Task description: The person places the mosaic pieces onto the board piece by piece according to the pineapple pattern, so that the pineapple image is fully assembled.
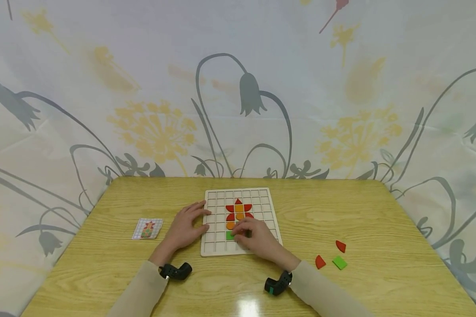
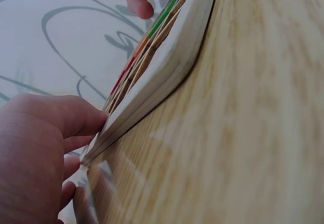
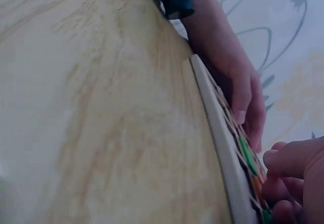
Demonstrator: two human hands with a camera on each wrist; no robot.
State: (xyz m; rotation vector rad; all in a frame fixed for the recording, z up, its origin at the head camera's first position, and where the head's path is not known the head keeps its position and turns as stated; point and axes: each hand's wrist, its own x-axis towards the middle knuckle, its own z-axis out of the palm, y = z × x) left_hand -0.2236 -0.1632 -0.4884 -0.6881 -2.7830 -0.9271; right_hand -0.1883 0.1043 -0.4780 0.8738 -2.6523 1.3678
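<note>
A white grid board lies on the table with red, orange and green tiles set in a figure. My left hand rests at its left edge, fingers spread and relaxed, thumb touching the rim in the left wrist view. Over the board's lower middle is my right hand, fingers bent toward the thumb just right of a green square tile. In the right wrist view, a second green tile shows at its fingertips, mostly hidden by them, and they appear to pinch it.
To the left lies a small pattern card with a coloured figure on a grid. Right of the board are a red quarter-circle tile, another red tile and a loose green square. A flower-printed curtain hangs behind the table.
</note>
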